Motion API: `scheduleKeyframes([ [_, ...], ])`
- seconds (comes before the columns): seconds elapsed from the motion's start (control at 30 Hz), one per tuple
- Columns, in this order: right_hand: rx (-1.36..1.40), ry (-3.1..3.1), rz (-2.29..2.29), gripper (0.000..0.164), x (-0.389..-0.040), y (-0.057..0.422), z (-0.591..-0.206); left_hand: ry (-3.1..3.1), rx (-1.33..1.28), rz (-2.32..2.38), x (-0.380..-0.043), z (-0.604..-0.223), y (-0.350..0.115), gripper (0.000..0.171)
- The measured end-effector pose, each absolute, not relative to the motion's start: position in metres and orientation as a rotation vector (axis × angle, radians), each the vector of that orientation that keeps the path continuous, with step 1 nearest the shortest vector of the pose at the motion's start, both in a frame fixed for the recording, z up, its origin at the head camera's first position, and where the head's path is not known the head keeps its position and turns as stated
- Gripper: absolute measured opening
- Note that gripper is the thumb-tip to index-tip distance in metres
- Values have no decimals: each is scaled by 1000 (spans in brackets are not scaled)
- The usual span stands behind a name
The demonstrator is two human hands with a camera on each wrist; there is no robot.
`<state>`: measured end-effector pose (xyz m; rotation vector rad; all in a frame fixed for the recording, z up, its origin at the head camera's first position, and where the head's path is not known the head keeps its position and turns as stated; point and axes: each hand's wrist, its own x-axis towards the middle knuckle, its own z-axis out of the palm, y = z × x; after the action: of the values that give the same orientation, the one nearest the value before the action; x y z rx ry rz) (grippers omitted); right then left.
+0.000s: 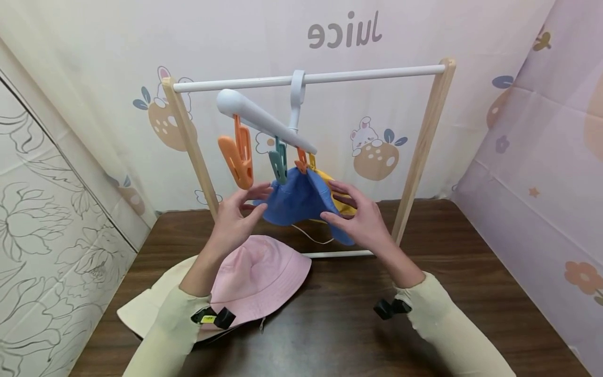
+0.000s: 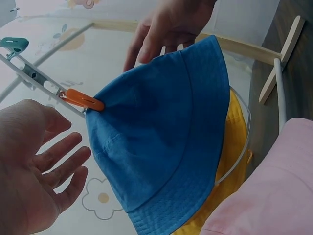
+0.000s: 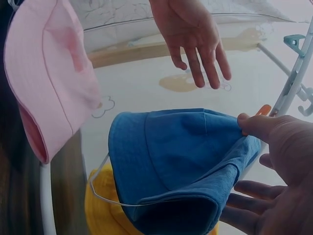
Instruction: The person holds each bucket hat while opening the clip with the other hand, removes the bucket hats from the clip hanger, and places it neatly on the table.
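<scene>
A blue bucket hat hangs by its crown from an orange clip on a white hanger. Behind it is a yellow hat, beneath a yellow clip; a thin white cord loops below. My left hand is spread beside the blue hat's left side, and a gap separates them in the left wrist view. On the other side my right hand has its thumb close to the blue hat near the clip, its fingers loosely extended by the brim. Neither hand grips anything.
A larger orange clip and a teal clip hang nearer on the hanger. The hanger hooks over the white bar of a wood-sided rack. A pink bucket hat overlaps a cream hat on the dark table.
</scene>
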<state>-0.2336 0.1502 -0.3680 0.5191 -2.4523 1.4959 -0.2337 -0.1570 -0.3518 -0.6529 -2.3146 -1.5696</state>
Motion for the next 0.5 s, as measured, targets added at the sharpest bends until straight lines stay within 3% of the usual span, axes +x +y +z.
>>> scheduleKeyframes([
  [0.5,604,-2527,1433,88,-241,144,-368,-2296,-666,-1581,-237,-352,-156,45],
])
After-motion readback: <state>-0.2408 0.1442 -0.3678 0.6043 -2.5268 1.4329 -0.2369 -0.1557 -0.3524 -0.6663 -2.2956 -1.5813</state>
